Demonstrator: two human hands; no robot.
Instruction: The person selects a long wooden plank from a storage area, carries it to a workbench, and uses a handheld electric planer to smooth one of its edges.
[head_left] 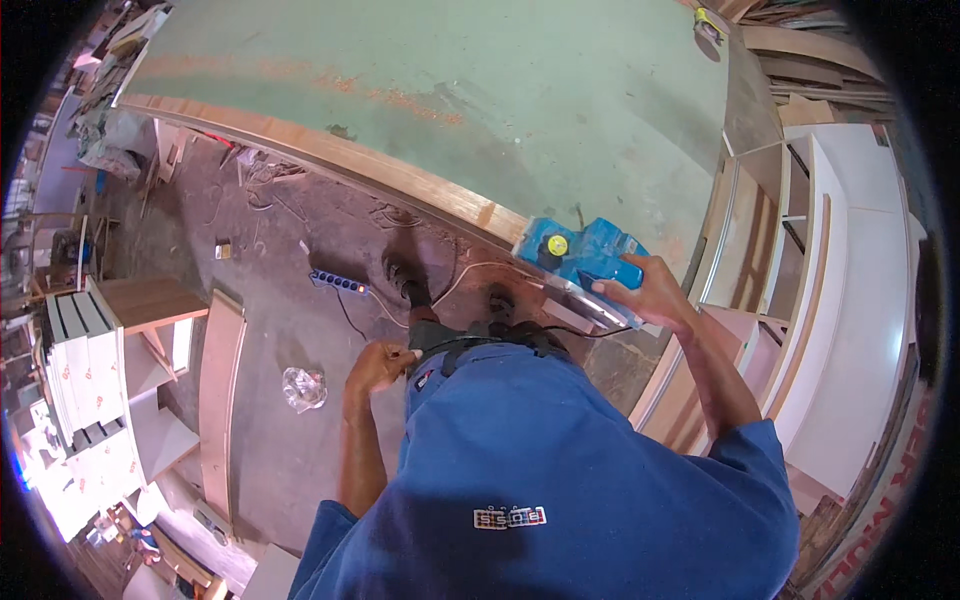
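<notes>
A blue electric planer (600, 245) with a yellow-centred black knob rests at the right end of a long wooden edge strip (370, 168). My right hand (655, 293) is wrapped round its rear handle. From the planer a black cord (590, 334) runs across my waist towards my left side. There my left hand (380, 366) is closed, its fingers pinched on the cord beside my hip. The strip borders a large green-topped board (430, 60), with wood shavings (400, 100) scattered near that edge.
A blue power strip (338, 282) and loose cables lie on the floor near my feet. A clear plastic bag (304, 389) and a long board (220, 410) are to the left, near white cabinet parts (85, 370). Cabinet frames (760, 240) stand close on the right.
</notes>
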